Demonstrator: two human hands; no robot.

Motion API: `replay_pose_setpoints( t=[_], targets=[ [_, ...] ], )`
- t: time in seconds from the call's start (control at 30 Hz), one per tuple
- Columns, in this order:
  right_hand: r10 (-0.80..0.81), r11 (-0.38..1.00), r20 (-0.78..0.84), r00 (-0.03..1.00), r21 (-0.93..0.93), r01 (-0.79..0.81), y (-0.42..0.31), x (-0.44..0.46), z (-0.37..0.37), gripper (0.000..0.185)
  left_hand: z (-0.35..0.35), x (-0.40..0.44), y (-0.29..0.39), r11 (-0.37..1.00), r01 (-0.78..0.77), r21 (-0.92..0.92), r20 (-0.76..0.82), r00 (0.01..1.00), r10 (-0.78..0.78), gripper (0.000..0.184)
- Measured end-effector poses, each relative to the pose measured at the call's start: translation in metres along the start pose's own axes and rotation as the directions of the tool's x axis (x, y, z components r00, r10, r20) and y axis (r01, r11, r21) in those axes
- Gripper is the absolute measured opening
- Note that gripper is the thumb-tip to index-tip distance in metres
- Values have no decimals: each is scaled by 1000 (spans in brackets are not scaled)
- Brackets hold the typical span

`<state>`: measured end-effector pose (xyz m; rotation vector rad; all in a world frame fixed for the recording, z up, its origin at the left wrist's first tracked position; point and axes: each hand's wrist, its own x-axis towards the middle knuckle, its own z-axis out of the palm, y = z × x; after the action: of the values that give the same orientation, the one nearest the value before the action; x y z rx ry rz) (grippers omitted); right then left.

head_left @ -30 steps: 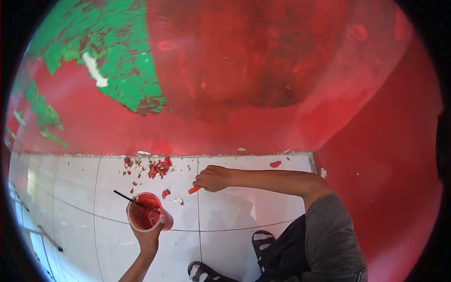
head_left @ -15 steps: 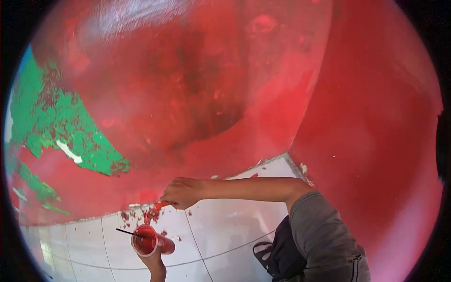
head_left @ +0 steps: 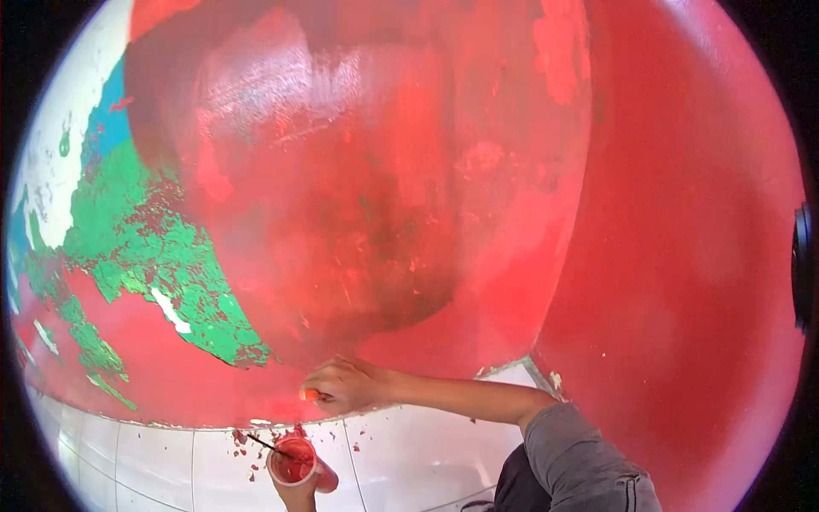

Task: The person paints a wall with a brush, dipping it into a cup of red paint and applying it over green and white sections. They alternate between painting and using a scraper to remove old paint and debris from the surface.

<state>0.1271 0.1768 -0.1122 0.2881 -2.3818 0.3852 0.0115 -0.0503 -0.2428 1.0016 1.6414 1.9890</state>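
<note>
My right hand is closed around a tool with an orange handle, held against or close to the lower part of the red wall. The tool's working end is hidden, so I cannot tell its kind. Lower down, my left hand grips a plastic cup from below and the side. Red paint shows inside the cup. A thin dark stick leans out over its rim to the left.
White floor tiles run along the wall's base, with red and pale flakes scattered near the cup. Patchy green paint covers the wall at the left. A second red wall meets it at a corner on the right.
The view has tilted up, showing more wall. My right hand has risen with the orange-handled tool from the wall's bottom edge. The cup in my left hand is nearer the wall.
</note>
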Motion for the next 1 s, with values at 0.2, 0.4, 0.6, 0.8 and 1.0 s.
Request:
replay_pose_setpoints(
  t=[0.2,0.4,0.6,0.8,1.0],
  targets=[
    [-93,996,-16,996,-9,93,2,13,8,11,-28,6,-56,994,-78,77,-155,984,89,100],
    [-130,992,9,992,5,130,-8,20,19,13,-25,8,-53,979,-106,174,-145,981,132,98],
    [-115,993,74,991,27,113,-8,26,18,12,0,-10,33,999,-8,54,-91,996,13,88],
    [-104,994,75,992,44,101,-6,25,19,14,-3,-9,26,998,-8,63,-83,996,13,84],
    [47,989,113,992,133,-62,-4,30,27,12,-3,-3,52,986,87,146,-111,991,-71,84]
  ],
)
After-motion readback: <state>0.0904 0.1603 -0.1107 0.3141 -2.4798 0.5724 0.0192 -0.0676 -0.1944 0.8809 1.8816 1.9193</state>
